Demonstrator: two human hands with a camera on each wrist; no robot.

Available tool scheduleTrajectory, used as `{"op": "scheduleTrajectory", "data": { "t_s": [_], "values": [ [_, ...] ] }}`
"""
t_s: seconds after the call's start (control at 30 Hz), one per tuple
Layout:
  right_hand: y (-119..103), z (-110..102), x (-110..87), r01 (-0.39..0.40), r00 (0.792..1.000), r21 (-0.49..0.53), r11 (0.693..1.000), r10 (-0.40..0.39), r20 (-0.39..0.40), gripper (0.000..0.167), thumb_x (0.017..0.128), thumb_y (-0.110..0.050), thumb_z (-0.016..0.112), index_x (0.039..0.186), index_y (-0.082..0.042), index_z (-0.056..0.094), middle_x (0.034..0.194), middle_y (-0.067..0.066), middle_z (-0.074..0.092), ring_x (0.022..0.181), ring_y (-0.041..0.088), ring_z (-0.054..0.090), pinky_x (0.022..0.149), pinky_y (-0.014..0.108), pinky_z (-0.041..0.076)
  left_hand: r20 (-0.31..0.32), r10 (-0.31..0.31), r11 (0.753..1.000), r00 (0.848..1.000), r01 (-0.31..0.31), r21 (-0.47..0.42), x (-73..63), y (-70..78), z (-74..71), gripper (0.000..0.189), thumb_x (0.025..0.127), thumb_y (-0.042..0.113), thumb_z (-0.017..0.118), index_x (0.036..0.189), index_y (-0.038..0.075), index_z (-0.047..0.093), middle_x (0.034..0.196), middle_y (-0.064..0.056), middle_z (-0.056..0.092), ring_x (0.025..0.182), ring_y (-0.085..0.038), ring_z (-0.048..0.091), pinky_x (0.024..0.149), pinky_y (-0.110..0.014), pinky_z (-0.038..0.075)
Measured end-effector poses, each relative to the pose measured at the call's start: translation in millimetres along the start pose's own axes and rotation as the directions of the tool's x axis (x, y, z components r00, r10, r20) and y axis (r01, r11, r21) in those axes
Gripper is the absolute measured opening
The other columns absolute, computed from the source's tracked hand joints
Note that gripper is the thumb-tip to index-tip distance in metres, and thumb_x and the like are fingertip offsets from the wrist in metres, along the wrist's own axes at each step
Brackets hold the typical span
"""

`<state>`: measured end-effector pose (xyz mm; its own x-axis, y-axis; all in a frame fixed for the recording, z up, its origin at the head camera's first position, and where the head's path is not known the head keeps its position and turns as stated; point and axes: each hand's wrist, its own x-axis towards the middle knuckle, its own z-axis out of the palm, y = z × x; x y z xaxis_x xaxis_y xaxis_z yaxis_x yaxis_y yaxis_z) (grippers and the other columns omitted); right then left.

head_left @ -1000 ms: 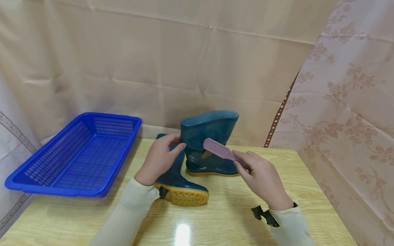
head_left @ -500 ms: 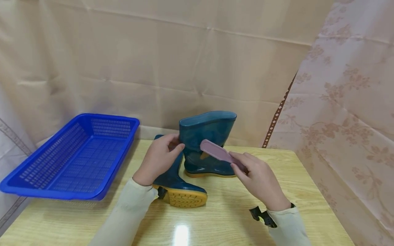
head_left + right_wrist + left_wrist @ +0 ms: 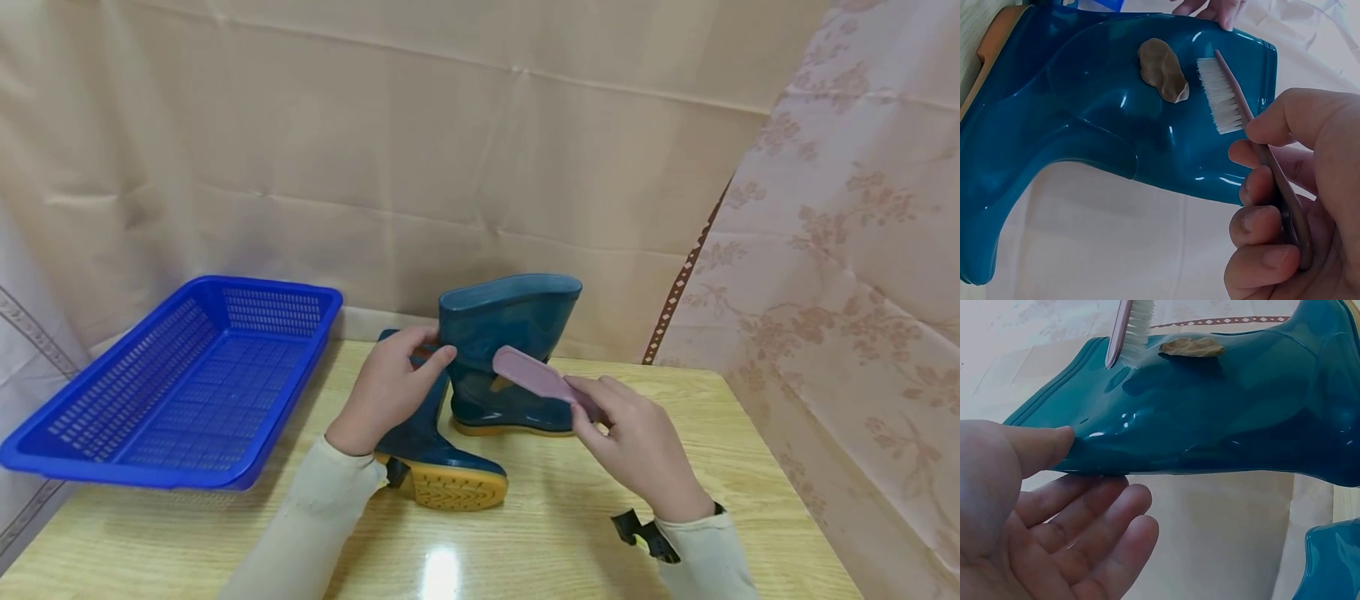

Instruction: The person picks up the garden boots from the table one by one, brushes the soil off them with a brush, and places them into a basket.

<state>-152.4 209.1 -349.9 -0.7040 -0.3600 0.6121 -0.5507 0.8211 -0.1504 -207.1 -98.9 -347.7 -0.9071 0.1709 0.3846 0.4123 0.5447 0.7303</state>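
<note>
A teal rubber boot [image 3: 480,329] stands upright on the table. My left hand [image 3: 393,383] pinches the rear edge of its shaft, thumb on the near side and fingers behind. In my right hand [image 3: 637,437] is a mauve-handled scrub brush [image 3: 531,373], gripped by the handle. Its white bristles [image 3: 1221,97] face the shaft, next to a brown lump that looks like mud [image 3: 1164,70] on the boot's side. A second teal boot [image 3: 442,454] lies on its side in front, its yellow sole [image 3: 459,487] turned toward me and its shaft partly behind my left hand.
A blue plastic basket [image 3: 258,450] with slatted walls stands at the left of the wooden table [image 3: 570,550]. Beige cloth [image 3: 360,150] hangs behind the table, and a floral curtain [image 3: 847,333] hangs along the right side.
The brush has dropped slightly against the boot's shaft, with my right hand. My left hand keeps its place on the boot, and both boots stay put.
</note>
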Motion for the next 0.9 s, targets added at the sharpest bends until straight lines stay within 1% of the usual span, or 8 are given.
{"op": "scheduleTrajectory", "data": {
  "t_s": [0.1,0.2,0.4,0.53,0.63,0.77,0.9],
  "values": [
    [-0.2,-0.6,-0.1,0.003,1.0,-0.006,1.0,-0.003,-0.001,0.031,0.09,-0.011,0.075,0.121,-0.01,0.075,0.079,-0.008,0.058,0.06,0.002,0.043,0.05,0.02,0.037,-0.01,-0.006,1.0,1.0,0.006,0.007,-1.1,1.6,0.0,0.041,0.104,0.039,0.064,0.137,0.014,0.063,0.116,-0.003,0.071,0.1,-0.021,0.068,0.088,-0.045,0.058],
    [-0.6,-1.3,-0.2,-0.001,1.0,-0.01,1.0,0.001,0.005,0.031,0.09,-0.012,0.076,0.122,-0.01,0.075,0.079,-0.008,0.058,0.06,0.003,0.043,0.05,0.02,0.037,-0.017,0.001,1.0,1.0,-0.001,0.011,-1.6,3.1,0.3,0.042,0.104,0.038,0.064,0.139,0.015,0.061,0.115,-0.003,0.072,0.098,-0.022,0.069,0.086,-0.045,0.059],
    [-1.4,-1.6,0.0,-0.015,1.0,0.0,1.0,0.015,0.02,0.031,0.091,-0.011,0.076,0.122,-0.009,0.075,0.08,-0.008,0.058,0.061,0.003,0.044,0.051,0.02,0.038,-0.023,0.033,0.999,0.999,-0.032,0.027,-2.7,7.0,0.8,0.032,0.104,0.033,0.065,0.133,0.019,0.064,0.109,0.0,0.072,0.095,-0.018,0.068,0.085,-0.042,0.059],
    [-1.8,-1.7,0.2,-0.022,0.999,0.021,1.0,0.022,0.031,0.031,0.092,-0.011,0.075,0.123,-0.009,0.075,0.08,-0.008,0.058,0.062,0.004,0.044,0.051,0.02,0.039,-0.03,0.05,0.998,0.998,-0.049,0.031,-4.8,10.5,0.3,0.029,0.103,0.027,0.066,0.131,0.018,0.065,0.115,0.0,0.071,0.101,-0.017,0.067,0.086,-0.041,0.058],
    [-1.9,-1.5,0.6,-0.024,0.999,0.031,0.999,0.023,0.04,0.03,0.093,-0.01,0.074,0.123,-0.009,0.074,0.081,-0.007,0.059,0.062,0.004,0.045,0.052,0.02,0.04,-0.035,0.044,0.999,0.998,-0.043,0.03,-6.0,11.9,0.0,0.028,0.103,0.023,0.065,0.13,0.017,0.066,0.118,0.0,0.07,0.103,-0.018,0.067,0.084,-0.042,0.058],
    [-1.6,-1.3,0.4,-0.012,0.999,0.019,1.0,0.011,0.041,0.03,0.092,-0.011,0.075,0.122,-0.009,0.075,0.082,-0.006,0.06,0.063,0.004,0.045,0.052,0.02,0.041,-0.031,0.031,0.999,0.999,-0.03,0.034,-5.7,11.0,1.1,0.027,0.104,0.022,0.064,0.13,0.018,0.065,0.114,0.0,0.072,0.101,-0.017,0.067,0.084,-0.042,0.057],
    [-1.6,-1.1,-0.6,-0.007,0.999,-0.001,1.0,0.007,0.041,0.03,0.092,-0.012,0.077,0.122,-0.009,0.075,0.082,-0.006,0.06,0.062,0.005,0.045,0.051,0.02,0.04,-0.027,0.024,0.999,0.999,-0.023,0.033,-5.0,10.1,2.3,0.027,0.104,0.023,0.063,0.131,0.018,0.065,0.118,-0.001,0.071,0.103,-0.018,0.068,0.086,-0.044,0.057]
  ]
}}
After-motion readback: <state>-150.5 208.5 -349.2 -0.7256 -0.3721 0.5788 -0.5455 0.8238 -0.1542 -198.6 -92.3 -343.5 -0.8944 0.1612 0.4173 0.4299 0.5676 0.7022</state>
